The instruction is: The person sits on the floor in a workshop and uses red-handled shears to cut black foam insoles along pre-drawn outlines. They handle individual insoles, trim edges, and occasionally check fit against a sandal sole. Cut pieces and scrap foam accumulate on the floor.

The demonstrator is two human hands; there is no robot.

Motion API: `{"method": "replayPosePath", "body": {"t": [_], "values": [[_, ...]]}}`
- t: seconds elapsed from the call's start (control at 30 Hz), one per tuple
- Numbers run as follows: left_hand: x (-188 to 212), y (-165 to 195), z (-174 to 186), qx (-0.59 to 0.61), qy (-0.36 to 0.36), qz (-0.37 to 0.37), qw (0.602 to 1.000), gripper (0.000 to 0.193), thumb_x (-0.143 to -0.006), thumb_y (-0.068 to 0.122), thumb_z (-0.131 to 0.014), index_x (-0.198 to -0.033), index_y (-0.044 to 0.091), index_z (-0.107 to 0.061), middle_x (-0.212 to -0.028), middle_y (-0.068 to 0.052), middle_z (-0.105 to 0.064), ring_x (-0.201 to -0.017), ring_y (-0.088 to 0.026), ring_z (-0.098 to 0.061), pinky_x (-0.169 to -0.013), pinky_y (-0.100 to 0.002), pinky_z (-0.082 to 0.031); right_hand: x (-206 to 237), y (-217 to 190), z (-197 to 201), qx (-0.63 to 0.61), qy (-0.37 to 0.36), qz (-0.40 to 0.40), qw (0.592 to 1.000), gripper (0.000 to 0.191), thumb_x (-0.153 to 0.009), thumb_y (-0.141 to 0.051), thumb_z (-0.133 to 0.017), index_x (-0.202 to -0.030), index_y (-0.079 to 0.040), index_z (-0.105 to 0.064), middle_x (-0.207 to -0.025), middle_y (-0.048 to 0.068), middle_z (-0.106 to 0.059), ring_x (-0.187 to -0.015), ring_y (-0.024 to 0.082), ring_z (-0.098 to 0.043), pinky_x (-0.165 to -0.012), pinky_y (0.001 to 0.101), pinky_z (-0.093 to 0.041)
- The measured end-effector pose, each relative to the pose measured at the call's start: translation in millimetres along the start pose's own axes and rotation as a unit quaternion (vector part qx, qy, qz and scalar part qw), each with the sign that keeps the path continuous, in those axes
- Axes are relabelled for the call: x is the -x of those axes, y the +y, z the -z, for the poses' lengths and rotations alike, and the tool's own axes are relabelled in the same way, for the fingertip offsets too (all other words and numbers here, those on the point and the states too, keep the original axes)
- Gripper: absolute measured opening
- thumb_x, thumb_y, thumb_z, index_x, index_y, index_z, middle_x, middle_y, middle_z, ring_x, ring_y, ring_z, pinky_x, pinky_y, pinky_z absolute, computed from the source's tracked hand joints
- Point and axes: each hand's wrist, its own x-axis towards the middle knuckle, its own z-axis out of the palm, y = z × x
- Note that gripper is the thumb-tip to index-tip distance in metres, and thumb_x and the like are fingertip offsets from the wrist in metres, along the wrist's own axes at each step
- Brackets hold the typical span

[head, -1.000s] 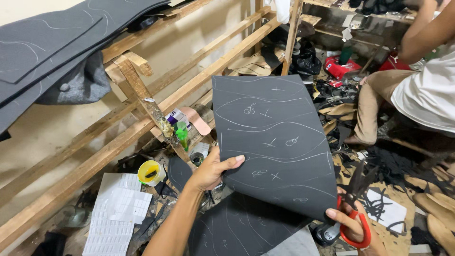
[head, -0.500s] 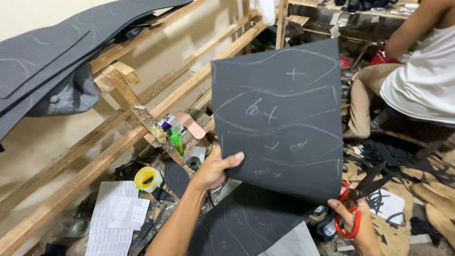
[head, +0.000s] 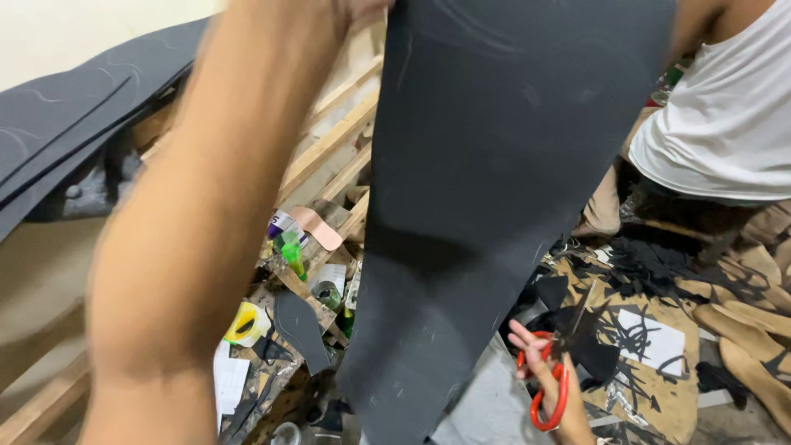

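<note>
A large black foam sheet (head: 494, 165) with faint chalk lines hangs upright in front of me and fills the middle of the view. My left forearm rises steeply across the left side. My left hand (head: 362, 8) is at the sheet's upper edge, mostly cut off by the top of the frame, and appears to grip the sheet. My right hand (head: 540, 363) is low at the right of the sheet, with its fingers through the red handles of a pair of scissors (head: 548, 400). The scissors' dark blades point up and to the right, away from the sheet.
A person in a white sleeveless shirt (head: 725, 107) sits at the right, above black scraps and tan sole-shaped pieces (head: 741, 330). Slanted wooden battens (head: 329, 156) lie behind the sheet. Below are a green bottle (head: 292, 251), a yellow tape roll (head: 243, 323) and a black sole cutout (head: 301, 330). More dark sheets (head: 74, 132) lie at the left.
My left arm has lifted the black sheet much higher and closer, so it now hangs upright and hides much of the floor. My right hand with the scissors has stayed low.
</note>
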Motion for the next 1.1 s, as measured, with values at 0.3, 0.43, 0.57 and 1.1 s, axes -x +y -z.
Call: {"method": "replayPosePath", "body": {"t": [0.3, 0.43, 0.57, 1.1], "values": [[88, -106, 6, 0.084, 0.037, 0.086, 0.992, 0.042, -0.095, 0.01, -0.069, -0.132, -0.008, -0.059, -0.123, -0.016, -0.072, -0.111, -0.024, -0.069, -0.102, -0.041, -0.056, -41, -27, 7, 0.038, 0.062, 0.163, 0.984, 0.031, -0.093, -0.002, -0.073, -0.107, -0.008, -0.046, -0.11, 0.0, -0.058, -0.098, 0.008, -0.058, -0.088, 0.0238, -0.05], [131, -120, -42, 0.103, 0.042, 0.106, 0.988, 0.043, -0.095, 0.01, -0.069, -0.133, -0.01, -0.06, -0.125, -0.016, -0.072, -0.113, -0.024, -0.069, -0.104, -0.04, -0.055, -69, -66, 71, 0.12, 0.126, 0.125, 0.977, 0.036, -0.091, -0.004, -0.074, -0.106, -0.011, -0.044, -0.096, 0.002, -0.066, -0.068, 0.01, -0.057, -0.058, 0.0267, -0.048], [157, -63, -30, 0.052, 0.093, 0.06, 0.992, 0.045, -0.095, 0.009, -0.07, -0.134, -0.011, -0.06, -0.127, -0.016, -0.073, -0.115, -0.024, -0.069, -0.106, -0.039, -0.053, -89, -93, 166, 0.329, 0.105, 0.159, 0.925, 0.027, -0.092, 0.005, -0.068, -0.112, -0.005, -0.052, -0.11, 0.003, -0.066, -0.097, 0.01, -0.062, -0.082, 0.0258, -0.051], [442, -295, -18, 0.217, 0.424, 0.246, 0.844, 0.045, -0.096, 0.007, -0.064, -0.137, -0.008, -0.055, -0.132, -0.011, -0.063, -0.12, -0.021, -0.06, -0.103, -0.037, -0.046, -181, -60, 252, 0.747, 0.015, 0.019, 0.665, 0.037, -0.086, -0.022, -0.078, -0.114, -0.003, -0.064, -0.105, 0.014, -0.073, -0.095, 0.027, -0.07, -0.085, 0.0395, -0.055]]}}
